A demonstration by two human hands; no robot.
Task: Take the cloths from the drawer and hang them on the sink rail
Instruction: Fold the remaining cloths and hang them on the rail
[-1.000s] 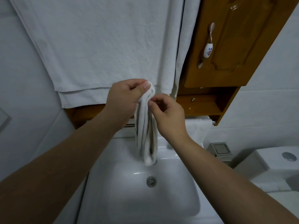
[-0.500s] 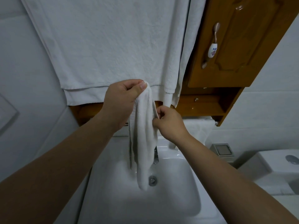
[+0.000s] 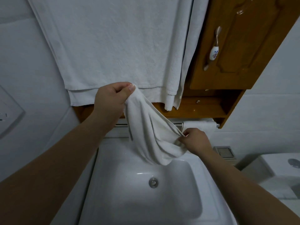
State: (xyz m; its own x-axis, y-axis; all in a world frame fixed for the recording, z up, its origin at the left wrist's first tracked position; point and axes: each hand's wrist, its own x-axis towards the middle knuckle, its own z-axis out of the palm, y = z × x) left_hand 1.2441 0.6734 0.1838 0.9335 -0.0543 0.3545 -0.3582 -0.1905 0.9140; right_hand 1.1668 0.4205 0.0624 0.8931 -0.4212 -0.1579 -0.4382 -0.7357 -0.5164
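A small white cloth [image 3: 151,135] hangs stretched between both hands above the white sink [image 3: 162,192]. My left hand [image 3: 112,99] pinches its upper corner, held high in front of the big hanging towel. My right hand [image 3: 194,140] grips another corner lower and to the right. The cloth sags in a fold over the basin. Behind it runs the metal sink rail [image 3: 121,125] under the wooden shelf. Another white cloth [image 3: 199,125] hangs over the rail's right end.
A large white towel [image 3: 113,46] hangs down the wall above. A wooden cabinet [image 3: 235,46] with a porcelain handle juts out at the upper right. A toilet tank [image 3: 276,168] stands at the right, and a wall socket [image 3: 9,114] sits at the left.
The cloth went from a folded bundle to spread open. My right hand drew its corner down and to the right while my left hand kept the top corner.
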